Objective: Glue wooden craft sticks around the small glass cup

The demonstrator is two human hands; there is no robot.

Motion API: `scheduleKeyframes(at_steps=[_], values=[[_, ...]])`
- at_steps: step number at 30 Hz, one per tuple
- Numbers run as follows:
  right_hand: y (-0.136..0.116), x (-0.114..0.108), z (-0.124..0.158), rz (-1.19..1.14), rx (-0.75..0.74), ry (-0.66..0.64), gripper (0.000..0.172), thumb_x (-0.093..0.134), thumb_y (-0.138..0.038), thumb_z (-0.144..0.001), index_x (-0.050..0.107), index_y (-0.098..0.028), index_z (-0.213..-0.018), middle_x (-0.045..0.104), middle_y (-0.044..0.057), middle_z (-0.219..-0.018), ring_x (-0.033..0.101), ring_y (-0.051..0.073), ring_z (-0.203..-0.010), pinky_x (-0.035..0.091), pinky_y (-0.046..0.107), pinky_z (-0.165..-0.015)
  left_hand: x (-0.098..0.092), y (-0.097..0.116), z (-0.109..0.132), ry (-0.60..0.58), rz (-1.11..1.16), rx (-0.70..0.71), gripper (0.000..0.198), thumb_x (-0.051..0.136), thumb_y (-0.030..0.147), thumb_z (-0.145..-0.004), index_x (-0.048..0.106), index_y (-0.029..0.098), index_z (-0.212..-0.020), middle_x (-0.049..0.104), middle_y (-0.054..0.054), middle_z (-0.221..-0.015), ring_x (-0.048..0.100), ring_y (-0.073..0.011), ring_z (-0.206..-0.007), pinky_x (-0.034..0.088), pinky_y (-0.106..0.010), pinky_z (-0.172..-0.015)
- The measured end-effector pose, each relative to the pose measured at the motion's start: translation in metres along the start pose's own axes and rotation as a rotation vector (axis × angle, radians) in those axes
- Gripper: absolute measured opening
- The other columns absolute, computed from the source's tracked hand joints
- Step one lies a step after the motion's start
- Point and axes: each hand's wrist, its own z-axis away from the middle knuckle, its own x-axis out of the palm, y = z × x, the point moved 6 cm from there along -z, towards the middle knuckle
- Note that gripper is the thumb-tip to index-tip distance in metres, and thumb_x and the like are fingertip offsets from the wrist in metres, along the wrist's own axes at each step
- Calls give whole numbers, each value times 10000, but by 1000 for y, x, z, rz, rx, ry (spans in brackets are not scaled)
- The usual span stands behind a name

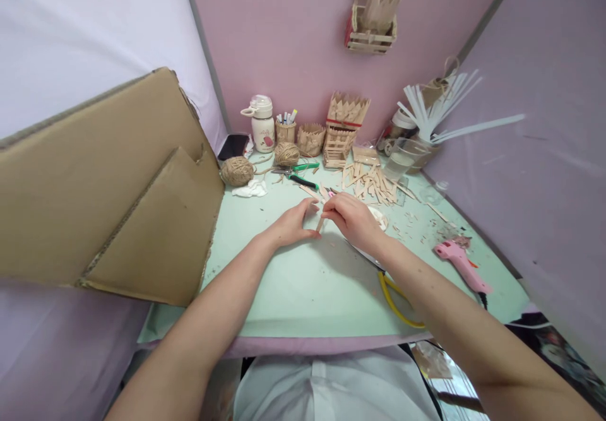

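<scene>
while our right hand pinches a wooden stick, our left hand gapes beside it; positioning likely needs steadiness next.

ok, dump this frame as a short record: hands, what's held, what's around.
right hand: pinching a thin wooden stick
left hand: fingers and thumb apart, thumb at the stick's lower end; contact unclear
surface: pale green tabletop
beyond hands: green-and-black-handled tool, loose wooden pieces
left side: large cardboard panel
right side: pink glue gun
under right forearm: yellow-handled tool, partly hidden
</scene>
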Motion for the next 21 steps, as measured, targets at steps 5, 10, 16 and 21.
scheduleKeyframes(at_steps=[5,10,16,21], values=[[2,0,3,0,16,26,161,498,-283,-970,523,-232,-820,622,39,-772,561,200,-747,456,335,-682,0,0,1,14,-8,-20,786,787,347,-645,407,176,-1311,601,-120,-1269,597,-286,-1145,477,-389,-955],[3,0,4,-13,19,44,170,494,-300,-974,517,-234,-818,617,34,-766,564,198,-746,457,336,-687,1,-2,0,17,20,-14,786,793,331,-636,406,196,-1306,588,-114,-1302,589,-290,-1171,466,-403,-981],[5,0,5,-18,30,57,172,492,-303,-974,513,-239,-815,609,26,-760,571,195,-743,460,337,-703,0,-2,1,15,8,-20,770,792,344,-643,409,197,-1294,590,-113,-1300,597,-284,-1162,473,-397,-974],[6,2,5,-17,33,52,171,499,-305,-970,510,-239,-812,604,28,-755,562,197,-738,459,336,-702,0,0,1,26,-10,-15,746,785,333,-649,422,170,-1280,603,-121,-1266,603,-275,-1135,484,-384,-951]])
